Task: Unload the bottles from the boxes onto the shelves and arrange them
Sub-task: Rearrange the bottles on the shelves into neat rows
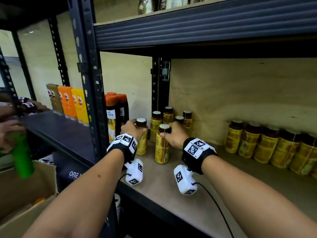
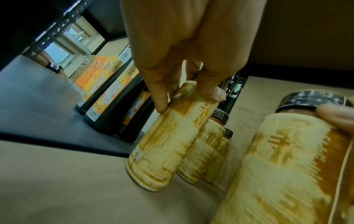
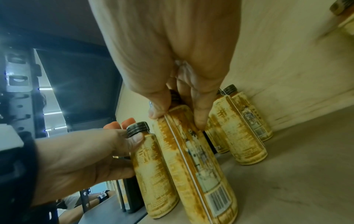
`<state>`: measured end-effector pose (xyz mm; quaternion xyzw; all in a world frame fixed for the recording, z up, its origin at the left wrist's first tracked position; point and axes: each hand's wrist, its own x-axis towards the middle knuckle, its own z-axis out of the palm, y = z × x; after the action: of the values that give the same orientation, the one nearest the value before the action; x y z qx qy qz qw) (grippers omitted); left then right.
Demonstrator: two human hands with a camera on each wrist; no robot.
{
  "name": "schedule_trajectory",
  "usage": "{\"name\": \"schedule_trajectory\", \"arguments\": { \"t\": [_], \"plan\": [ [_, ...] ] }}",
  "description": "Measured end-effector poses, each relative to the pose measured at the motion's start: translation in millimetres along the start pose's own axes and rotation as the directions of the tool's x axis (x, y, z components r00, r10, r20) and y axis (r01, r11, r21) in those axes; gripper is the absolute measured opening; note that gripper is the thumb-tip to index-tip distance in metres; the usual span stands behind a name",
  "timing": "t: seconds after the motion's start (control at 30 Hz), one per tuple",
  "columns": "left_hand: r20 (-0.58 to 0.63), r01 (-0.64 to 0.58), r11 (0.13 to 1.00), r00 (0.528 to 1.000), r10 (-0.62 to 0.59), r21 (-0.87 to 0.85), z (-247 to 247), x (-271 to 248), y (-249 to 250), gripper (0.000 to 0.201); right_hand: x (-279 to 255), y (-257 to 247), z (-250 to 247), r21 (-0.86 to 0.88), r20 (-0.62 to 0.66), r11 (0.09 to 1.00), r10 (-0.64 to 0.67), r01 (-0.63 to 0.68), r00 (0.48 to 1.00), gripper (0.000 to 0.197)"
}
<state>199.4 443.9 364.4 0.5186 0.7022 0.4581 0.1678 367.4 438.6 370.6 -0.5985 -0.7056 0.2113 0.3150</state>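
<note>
Left hand [image 1: 132, 128] and right hand [image 1: 176, 134] each grip bottle neck, fingers curled, bases on shelf [image 1: 171, 182], near left edge, aligning rows.

Black wristbands [image 1: 199, 152] carry white coded camera blocks [image 1: 185, 181].

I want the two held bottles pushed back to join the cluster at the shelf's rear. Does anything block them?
Nothing visible. The left hand and right hand each grip a bottle standing just before the rear cluster; only bare shelf separates them.
</note>
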Motion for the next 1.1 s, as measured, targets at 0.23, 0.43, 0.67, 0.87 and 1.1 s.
{"name": "schedule_trajectory", "arguments": {
  "t": [0.23,0.43,0.67,0.87,1.1],
  "plan": [
    [-0.004,0.01,1.0,1.0,-0.01,-0.015,1,-4,-1,0.055,-10,-6,-5,-0.078,-0.015,0.997,0.018,-0.019,1.0,0.043],
    [0.01,0.029,1.0,1.0,-0.029,-0.001,0,-3,0,0.057,-13,-7,-9,-0.074,0.005,0.997,0.025,-0.024,1.0,0.045],
    [0.024,0.079,0.99,0.996,-0.083,0.113,-6,-13,20,0.035,-21,-3,-7,-0.013,-0.007,1.0,0.024,-0.024,1.0,0.05],
    [0.035,0.02,0.993,0.999,-0.024,0.117,-23,-49,58,0.046,-58,12,-44,0.007,0.045,1.0,0.003,-0.003,0.999,0.046],
    [0.095,-0.229,0.956,0.972,0.215,0.182,2,-133,117,0.042,-117,56,-131,-0.332,-0.07,0.934,0.115,-0.132,0.991,0.054]
  ]
}}
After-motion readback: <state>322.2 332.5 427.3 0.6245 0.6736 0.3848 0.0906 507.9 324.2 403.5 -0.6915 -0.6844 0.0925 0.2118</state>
